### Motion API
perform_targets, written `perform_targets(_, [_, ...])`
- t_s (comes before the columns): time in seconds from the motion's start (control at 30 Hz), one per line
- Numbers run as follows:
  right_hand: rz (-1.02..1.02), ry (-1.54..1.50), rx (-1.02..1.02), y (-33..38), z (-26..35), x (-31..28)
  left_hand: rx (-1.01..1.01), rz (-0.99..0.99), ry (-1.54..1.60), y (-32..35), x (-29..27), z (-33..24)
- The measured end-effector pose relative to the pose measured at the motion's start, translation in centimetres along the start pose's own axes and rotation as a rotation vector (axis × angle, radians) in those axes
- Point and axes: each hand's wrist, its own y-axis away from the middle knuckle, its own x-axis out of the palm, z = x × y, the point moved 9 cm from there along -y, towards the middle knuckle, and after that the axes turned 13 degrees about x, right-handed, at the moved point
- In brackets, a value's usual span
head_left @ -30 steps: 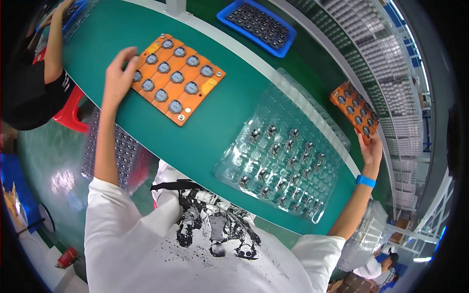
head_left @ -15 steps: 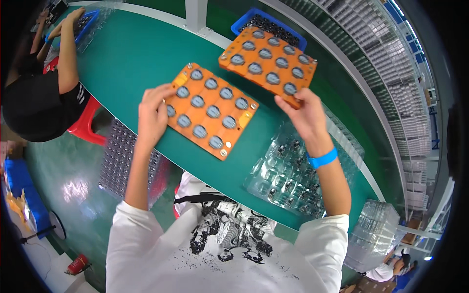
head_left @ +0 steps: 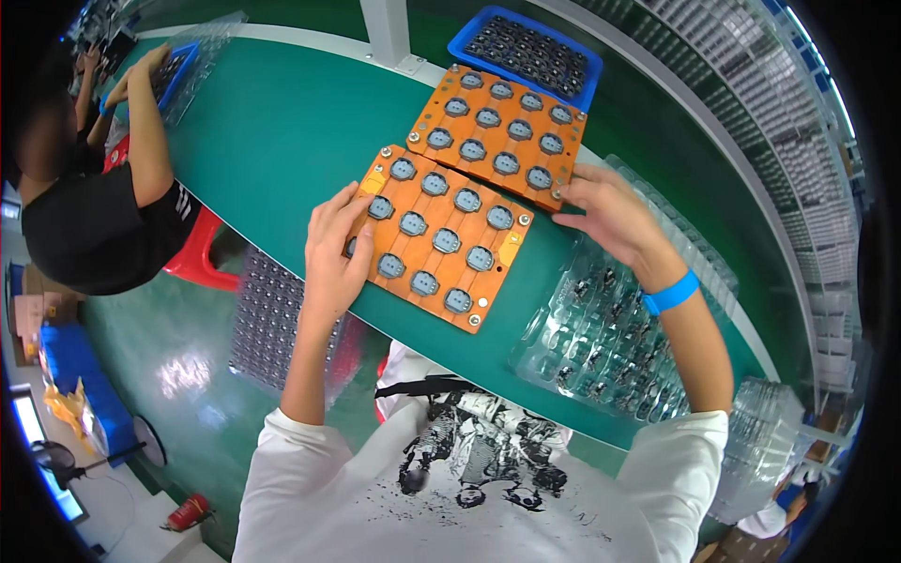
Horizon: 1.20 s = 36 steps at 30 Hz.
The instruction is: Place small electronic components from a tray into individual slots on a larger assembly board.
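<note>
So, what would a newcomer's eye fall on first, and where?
The nearer orange board, mid-picture with the left hand at its left edge, stands out most, then the farther orange board, with the right hand at its right corner. Beyond them, a blue tray holds dark parts.

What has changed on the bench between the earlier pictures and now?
The right hand brought the far orange plate leftward to just beyond the near orange plate, and still touches its corner. The left hand slid the near one toward the person. The clear tray and blue tray stayed.
</note>
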Motion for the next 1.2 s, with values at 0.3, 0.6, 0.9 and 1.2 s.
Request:
perform_targets(0.3, [-0.491, 0.769, -0.608, -3.6, 6.2, -5.3, 0.094, 0.111, -0.022, 0.0, 1.0, -0.6])
perform_targets(0.6, [-0.792, 1.0, -0.701, -7.9, 8.8, -4.1, 0.213, 0.154, -0.036, 0.7, 3.4, -3.6])
perform_targets(0.9, [-0.876, 1.095, -0.583, -7.3, 9.8, -3.8, -0.046, 0.13, 0.48, -5.9, 4.3, 2.9])
perform_targets(1.2, [-0.72, 0.975, -0.896, 10.0, 5.9, -6.9, -0.076, 0.114, 0.782, -16.3, 12.1, 7.3])
